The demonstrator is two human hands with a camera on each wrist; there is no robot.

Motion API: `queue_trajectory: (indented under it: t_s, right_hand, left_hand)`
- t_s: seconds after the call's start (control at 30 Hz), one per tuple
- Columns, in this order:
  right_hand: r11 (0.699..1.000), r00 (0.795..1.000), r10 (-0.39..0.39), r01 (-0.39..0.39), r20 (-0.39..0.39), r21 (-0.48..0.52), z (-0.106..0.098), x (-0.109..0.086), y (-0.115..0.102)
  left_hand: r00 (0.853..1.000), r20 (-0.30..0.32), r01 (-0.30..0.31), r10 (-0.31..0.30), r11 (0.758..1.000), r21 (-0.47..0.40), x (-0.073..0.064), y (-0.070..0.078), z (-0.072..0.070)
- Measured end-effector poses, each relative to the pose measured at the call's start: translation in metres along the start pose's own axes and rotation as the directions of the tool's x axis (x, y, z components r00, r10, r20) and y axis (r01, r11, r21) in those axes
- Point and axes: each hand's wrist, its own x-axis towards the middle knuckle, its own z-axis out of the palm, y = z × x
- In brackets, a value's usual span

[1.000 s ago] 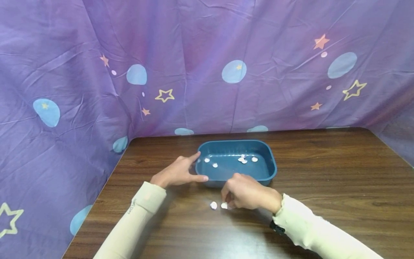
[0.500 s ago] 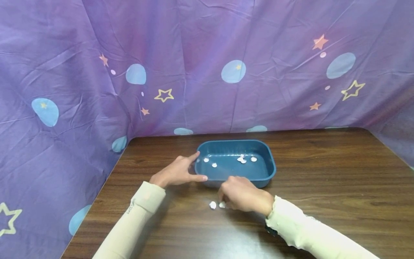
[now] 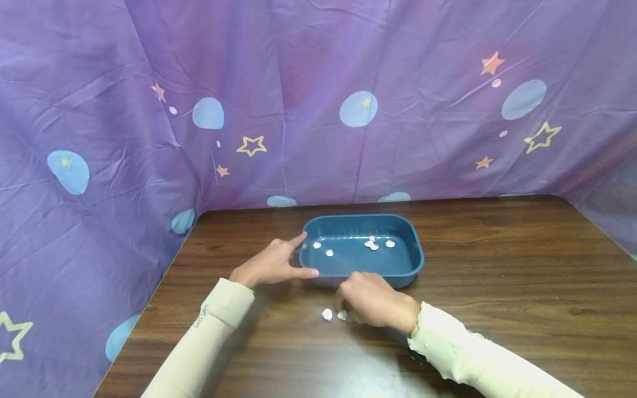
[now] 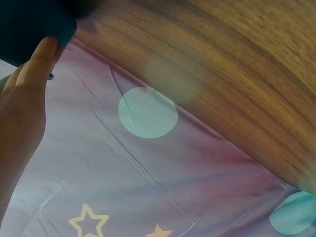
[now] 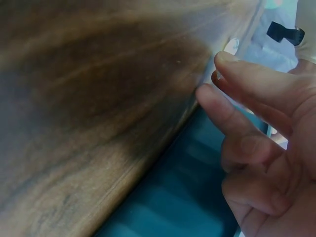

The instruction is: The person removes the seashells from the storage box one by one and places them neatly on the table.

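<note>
A blue rectangular tray (image 3: 358, 276) stands on the table, with several small white lumps (image 3: 390, 244) spread on its floor. At the tray's left end is my left hand (image 3: 271, 264), thumb along the front rim and straight fingers against the side; the left wrist view shows the fingers (image 4: 39, 61) on the blue wall. In front of the tray, my right hand (image 3: 373, 301) is low over the table, thumb and fingertips pinching a small white piece (image 3: 342, 315), mostly covered by the hand. Just left of it lies a loose white lump (image 3: 327, 314).
The brown wood-grain table (image 3: 497, 287) reaches back to a purple curtain (image 3: 318, 110) printed with stars and blue spots. More of that curtain hangs along the left side. A dark band shows at the right wrist under the sleeve (image 3: 448, 342).
Over the last second my right hand has shifted slightly left and closed further over the small white piece. The left hand and the tray have stayed put.
</note>
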Motion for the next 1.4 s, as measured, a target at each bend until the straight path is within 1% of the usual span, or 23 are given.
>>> queue_trajectory:
  t_s: [0.1,0.3,0.53,0.73,0.93,1.13,1.2,1.37,1.4]
  right_hand:
    - [1.000,1.000,0.001,-0.001,-0.009,-0.009,0.001,0.000,0.000]
    - [1.000,1.000,0.000,0.000,-0.019,-0.022,0.004,0.000,0.000]
    - [0.999,1.000,-0.007,0.006,-0.029,-0.035,0.005,0.000,0.000]
    - [1.000,1.000,0.000,-0.001,-0.022,-0.014,0.003,-0.002,0.000]
    - [1.000,1.000,0.011,-0.011,-0.026,0.005,-0.006,-0.006,0.000]
    - [0.999,0.998,-0.021,0.024,-0.056,0.039,-0.016,-0.006,0.003]
    - [0.998,0.997,-0.034,0.038,-0.063,0.051,-0.019,-0.007,0.005]
    - [0.998,0.997,-0.027,0.032,-0.077,0.062,-0.028,-0.009,0.012]
    - [0.998,0.997,-0.024,0.029,-0.079,0.064,-0.030,-0.009,0.014]
  left_hand:
    - [1.000,0.000,0.002,-0.002,1.000,0.000,0.001,0.000,0.000]
    - [0.999,-0.019,-0.036,0.037,0.999,0.037,0.002,-0.003,0.001]
    - [0.999,-0.012,-0.035,0.036,0.999,0.028,0.003,-0.004,0.001]
    - [1.000,-0.008,-0.020,0.020,0.999,0.029,0.002,-0.002,0.001]
    - [1.000,-0.010,-0.028,0.028,0.999,0.034,0.000,-0.001,0.000]
    - [1.000,-0.016,-0.017,0.017,0.999,0.033,-0.001,-0.002,0.001]
    - [1.000,-0.014,-0.022,0.022,0.999,0.032,0.000,-0.002,0.001]
    - [0.999,-0.014,-0.029,0.030,0.999,0.025,0.001,-0.002,0.002]
    - [1.000,-0.015,-0.021,0.021,1.000,0.020,0.001,-0.002,0.002]
